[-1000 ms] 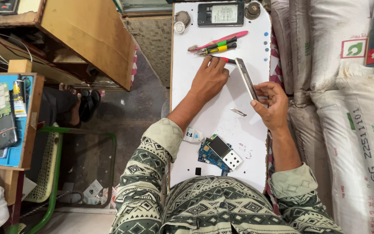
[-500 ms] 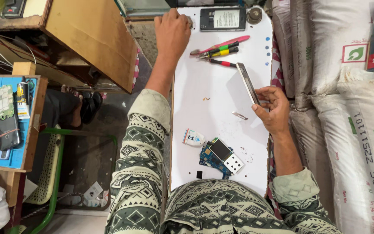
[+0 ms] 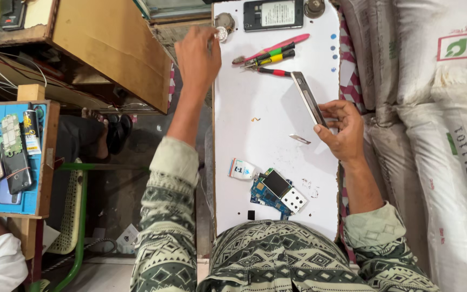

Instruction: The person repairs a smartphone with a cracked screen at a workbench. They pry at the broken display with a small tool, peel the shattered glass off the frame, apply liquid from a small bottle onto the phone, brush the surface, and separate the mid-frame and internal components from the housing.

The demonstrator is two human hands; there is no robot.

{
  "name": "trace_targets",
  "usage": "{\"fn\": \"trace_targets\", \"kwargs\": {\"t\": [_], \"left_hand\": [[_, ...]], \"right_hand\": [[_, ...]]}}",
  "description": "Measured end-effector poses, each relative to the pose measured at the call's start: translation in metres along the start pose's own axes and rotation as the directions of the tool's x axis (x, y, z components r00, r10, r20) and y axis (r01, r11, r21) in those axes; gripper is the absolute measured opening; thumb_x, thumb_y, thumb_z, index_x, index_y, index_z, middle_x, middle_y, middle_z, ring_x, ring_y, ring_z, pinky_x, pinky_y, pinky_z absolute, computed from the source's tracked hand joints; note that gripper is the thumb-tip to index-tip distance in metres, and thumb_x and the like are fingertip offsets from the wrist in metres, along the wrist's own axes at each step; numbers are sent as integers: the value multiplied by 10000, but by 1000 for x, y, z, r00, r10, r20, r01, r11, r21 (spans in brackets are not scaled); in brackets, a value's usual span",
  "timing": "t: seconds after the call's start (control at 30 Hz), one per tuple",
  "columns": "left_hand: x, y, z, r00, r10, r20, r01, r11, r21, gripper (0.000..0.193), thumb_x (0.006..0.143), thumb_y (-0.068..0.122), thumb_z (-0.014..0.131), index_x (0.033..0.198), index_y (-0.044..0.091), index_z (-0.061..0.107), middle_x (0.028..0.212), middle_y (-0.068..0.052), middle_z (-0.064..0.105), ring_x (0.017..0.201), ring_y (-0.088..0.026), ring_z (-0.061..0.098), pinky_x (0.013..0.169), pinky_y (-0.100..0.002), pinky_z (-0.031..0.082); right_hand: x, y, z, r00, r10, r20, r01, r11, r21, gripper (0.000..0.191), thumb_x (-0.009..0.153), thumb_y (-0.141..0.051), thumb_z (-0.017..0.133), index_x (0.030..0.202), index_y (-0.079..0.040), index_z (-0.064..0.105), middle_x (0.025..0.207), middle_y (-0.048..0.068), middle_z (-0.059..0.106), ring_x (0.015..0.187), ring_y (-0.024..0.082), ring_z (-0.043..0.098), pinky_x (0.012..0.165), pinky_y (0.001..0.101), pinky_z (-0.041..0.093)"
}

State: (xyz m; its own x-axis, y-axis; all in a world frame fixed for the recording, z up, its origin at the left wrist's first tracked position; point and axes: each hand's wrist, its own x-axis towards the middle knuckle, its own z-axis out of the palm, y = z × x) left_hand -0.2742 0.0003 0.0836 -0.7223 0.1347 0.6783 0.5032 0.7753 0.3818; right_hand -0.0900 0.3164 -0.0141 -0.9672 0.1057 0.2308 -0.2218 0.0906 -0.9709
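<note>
Head view: right hand (image 3: 341, 132) grip clamps phone frame (image 3: 309, 98) — left hand (image 3: 198, 54) grip hidden, cannot tell.

1. In my right hand (image 3: 341, 132) I hold a thin phone frame (image 3: 309, 98), metal-looking, with a dull silver sheen along its edge.
2. Under that grip lies the white board (image 3: 277, 146), smooth and matt, scuffed with small marks.
3. Just below my right hand rests a small metal sliver (image 3: 300, 139), shiny.
4. My left hand (image 3: 198, 54) touches a small round piece (image 3: 221, 33), bright and glinting like metal.
5. Between my two hands lie screwdrivers (image 3: 268, 54) with glossy plastic handles.
6. Nearer my body sits a blue circuit board (image 3: 274, 189), matt, with a dark glossy chip.
7. My sleeves (image 3: 171, 184) are soft patterned cloth.
</note>
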Motion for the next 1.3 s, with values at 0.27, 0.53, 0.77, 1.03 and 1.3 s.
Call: {"fn": "trace_targets", "kwargs": {"t": [0.27,0.53,0.77,1.03,1.3], "left_hand": [[-120,52,-30,897,253,363,-221,967,-129,156,863,174,750,1007,115,759,972,-58,663,862,-253,638,828,-444,431],[-135,64,-6,853,326,408,-372,928,36,73,874,154,687,877,84,708,922,-69,622,909,-249,614,916,-440,448],[-134,60,2,846,319,428,-375,926,50,51,856,120,662,816,89,674,891,-79,616,901,-260,618,910,-451,455],[16,-1,22,982,72,177,-49,990,-132,41,888,163,740,922,142,747,917,-38,696,852,-268,662,760,-457,428],[56,0,25,985,131,113,-141,986,86,49,832,140,752,822,164,793,861,-64,690,835,-295,656,740,-490,405]], "right_hand": [[-2,1,-1,1000,9,-1,-9,1000,-22,592,835,-276,861,1277,-28,558,1283,116,685,1139,169,654,922,283,542],[1,3,-2,1000,22,-11,-23,999,-35,560,824,-224,851,1264,-25,567,1267,118,690,1120,164,645,918,283,534],[-1,6,-2,1000,14,-4,-14,1000,-16,573,824,-231,849,1267,-22,551,1277,123,691,1126,167,650,916,278,539],[-1,4,-1,1000,-25,-11,24,998,-65,565,846,-243,847,1272,-18,550,1278,142,692,1159,188,663,957,300,550],[-5,1,-2,1000,-2,-1,2,999,-45,572,822,-194,849,1276,-31,542,1300,148,684,1142,188,653,934,302,536]]}}
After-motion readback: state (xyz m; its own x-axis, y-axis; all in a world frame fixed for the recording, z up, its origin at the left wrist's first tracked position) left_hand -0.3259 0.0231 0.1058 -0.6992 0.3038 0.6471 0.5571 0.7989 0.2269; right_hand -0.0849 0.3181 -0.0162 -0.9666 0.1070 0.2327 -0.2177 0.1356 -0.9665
